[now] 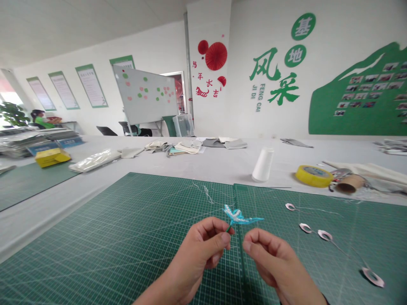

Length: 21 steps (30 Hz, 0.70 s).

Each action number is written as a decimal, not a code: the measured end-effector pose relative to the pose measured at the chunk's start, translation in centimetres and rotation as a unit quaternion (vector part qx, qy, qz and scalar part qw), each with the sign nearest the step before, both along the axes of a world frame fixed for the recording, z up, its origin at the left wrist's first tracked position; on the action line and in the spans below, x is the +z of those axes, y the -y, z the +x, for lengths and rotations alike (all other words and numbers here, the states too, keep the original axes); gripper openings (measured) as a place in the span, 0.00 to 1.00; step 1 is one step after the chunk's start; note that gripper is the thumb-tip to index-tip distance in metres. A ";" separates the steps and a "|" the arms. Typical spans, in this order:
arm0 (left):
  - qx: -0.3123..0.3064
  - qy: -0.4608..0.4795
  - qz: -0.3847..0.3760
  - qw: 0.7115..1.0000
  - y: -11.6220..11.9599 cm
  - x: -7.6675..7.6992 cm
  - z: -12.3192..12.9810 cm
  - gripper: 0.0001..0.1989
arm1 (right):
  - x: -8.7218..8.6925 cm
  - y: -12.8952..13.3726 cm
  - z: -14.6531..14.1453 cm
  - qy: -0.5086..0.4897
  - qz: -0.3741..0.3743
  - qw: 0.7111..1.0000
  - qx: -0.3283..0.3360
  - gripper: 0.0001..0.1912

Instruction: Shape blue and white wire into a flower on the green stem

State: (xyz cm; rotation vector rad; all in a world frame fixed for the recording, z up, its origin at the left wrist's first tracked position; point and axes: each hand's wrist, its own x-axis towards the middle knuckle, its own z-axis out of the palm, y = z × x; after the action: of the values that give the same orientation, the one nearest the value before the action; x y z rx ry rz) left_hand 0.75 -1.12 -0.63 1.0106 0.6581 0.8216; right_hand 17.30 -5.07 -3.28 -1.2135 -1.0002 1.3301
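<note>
Between the thumb and fingers of my left hand [203, 250] is the short green stem of a blue flower-like piece [237, 216] with white beads or dots along its petals. The piece stands above my fingertips, one long petal stretching right. Just right of it, my right hand [273, 258] is closed in a pinch, its fingertips apart from the blue piece; anything held there is too small to make out. Both hands are over the green cutting mat [143, 228].
Several small pale rings with wires, one a ring [324, 235], lie on the right mat. Beyond stand a white thread cone [263, 164], yellow tape [314, 176] and a cardboard roll [350, 183]. Fabric pieces [189, 146] and a yellow box [52, 157] are farther back. A person [41, 119] sits far left.
</note>
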 end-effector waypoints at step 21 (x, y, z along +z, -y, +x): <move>-0.026 -0.049 0.020 0.998 0.2 -0.7 0.6 0.12 | -0.7 0.8 -1.9 -0.025 0.097 0.995 -0.028 0.13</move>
State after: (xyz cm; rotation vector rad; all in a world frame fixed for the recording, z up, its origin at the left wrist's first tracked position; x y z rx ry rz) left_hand 1.33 -1.34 -1.29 1.1044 0.6979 0.7461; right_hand 15.35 -5.82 -3.99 -1.0492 -1.0268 1.1859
